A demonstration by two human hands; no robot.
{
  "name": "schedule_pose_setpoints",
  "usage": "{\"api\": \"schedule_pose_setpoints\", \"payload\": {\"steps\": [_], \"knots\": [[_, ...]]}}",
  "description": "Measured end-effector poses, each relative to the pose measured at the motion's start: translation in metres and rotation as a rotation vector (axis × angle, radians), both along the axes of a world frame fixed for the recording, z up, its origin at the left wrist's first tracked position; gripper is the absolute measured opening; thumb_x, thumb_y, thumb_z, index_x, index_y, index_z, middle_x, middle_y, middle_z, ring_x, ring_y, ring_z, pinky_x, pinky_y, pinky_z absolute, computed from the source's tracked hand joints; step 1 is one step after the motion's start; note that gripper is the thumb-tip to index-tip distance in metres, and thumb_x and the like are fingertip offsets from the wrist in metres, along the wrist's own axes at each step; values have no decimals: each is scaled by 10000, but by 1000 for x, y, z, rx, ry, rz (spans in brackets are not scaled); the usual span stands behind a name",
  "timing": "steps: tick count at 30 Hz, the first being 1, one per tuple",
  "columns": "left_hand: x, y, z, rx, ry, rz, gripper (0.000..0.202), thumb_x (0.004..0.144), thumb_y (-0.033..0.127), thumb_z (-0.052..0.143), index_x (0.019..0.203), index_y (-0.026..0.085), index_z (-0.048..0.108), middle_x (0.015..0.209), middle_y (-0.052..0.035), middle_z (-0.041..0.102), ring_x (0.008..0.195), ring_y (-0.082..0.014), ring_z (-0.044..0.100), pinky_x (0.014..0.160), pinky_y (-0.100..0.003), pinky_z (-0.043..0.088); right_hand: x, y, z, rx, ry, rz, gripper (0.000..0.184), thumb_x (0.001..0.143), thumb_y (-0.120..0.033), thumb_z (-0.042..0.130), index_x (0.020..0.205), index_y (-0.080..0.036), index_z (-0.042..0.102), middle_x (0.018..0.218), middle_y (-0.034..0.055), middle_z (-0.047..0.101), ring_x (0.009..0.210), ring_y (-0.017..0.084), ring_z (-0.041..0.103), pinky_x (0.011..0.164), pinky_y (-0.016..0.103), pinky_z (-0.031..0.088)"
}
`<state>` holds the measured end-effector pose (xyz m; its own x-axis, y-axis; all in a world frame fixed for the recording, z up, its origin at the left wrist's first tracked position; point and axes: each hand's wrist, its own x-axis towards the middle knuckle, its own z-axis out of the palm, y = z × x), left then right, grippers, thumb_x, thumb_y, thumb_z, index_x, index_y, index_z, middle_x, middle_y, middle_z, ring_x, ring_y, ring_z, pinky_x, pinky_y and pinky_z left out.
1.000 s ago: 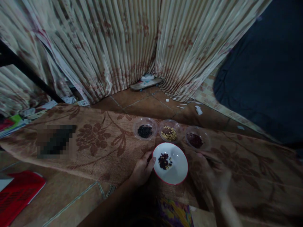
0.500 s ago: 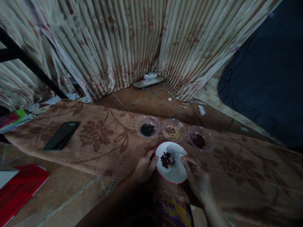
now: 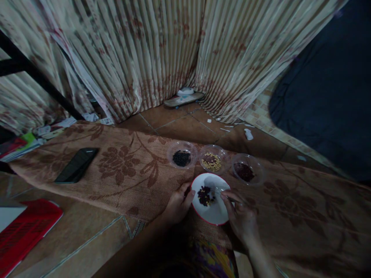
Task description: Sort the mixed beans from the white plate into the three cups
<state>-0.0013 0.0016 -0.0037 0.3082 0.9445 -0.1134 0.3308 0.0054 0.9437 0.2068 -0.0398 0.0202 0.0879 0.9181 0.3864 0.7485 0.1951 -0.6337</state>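
Observation:
A white bowl with a red rim (image 3: 213,217) stands at the near edge of the cloth. Dark and yellow beans (image 3: 205,196) lie mixed in a heap on its left side. My left hand (image 3: 179,204) grips the bowl's left rim between thumb and fingers. Over the right rim, my right hand (image 3: 242,218) is closed around a thin metal spoon (image 3: 235,199), whose tip dips into the bowl beside the heap. Behind the bowl stand three clear cups: one with black beans (image 3: 181,158), one with yellow beans (image 3: 212,162), one with dark red beans (image 3: 244,172).
A brown flowered cloth (image 3: 139,193) covers the narrow table. On its left lies a black phone (image 3: 77,165). Papers and booklets (image 3: 26,143) sit at the far left end. Beyond the table are a skateboard (image 3: 184,99) on the tiled floor and striped curtains (image 3: 162,50).
The spoon and my right hand have shifted only slightly at the bowl. My left hand keeps its hold on the rim. The whole view has moved a little.

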Motion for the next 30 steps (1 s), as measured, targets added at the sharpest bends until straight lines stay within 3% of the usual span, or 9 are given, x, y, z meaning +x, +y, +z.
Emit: {"api": "schedule_pose_setpoints", "payload": {"steps": [12, 22, 30], "knots": [[1, 0, -1, 19, 22, 4, 359, 918, 375, 413, 1199, 193, 542, 1002, -48, 696, 824, -176, 640, 747, -259, 478, -1, -1, -2, 21, 9, -7, 154, 866, -284, 526, 854, -207, 658, 860, 47, 693, 804, 179, 656, 734, 298, 509], [1, 0, -2, 22, 1, 6, 331, 912, 357, 423, 1169, 189, 548, 953, -39, 693, 802, -170, 631, 740, -260, 475, 19, -6, 6, -69, 126, -199, 250, 846, -407, 540, 873, -200, 676, 892, 61, 698, 802, 190, 655, 721, 305, 514], [1, 0, -2, 12, 6, -1, 332, 912, 350, 422, 1177, 189, 540, 963, -42, 694, 812, -172, 635, 746, -254, 473, 11, -7, 9, -88, 46, 31, 171, 874, -340, 519, 882, -229, 649, 922, 41, 681, 869, 177, 645, 757, 291, 513]]}}
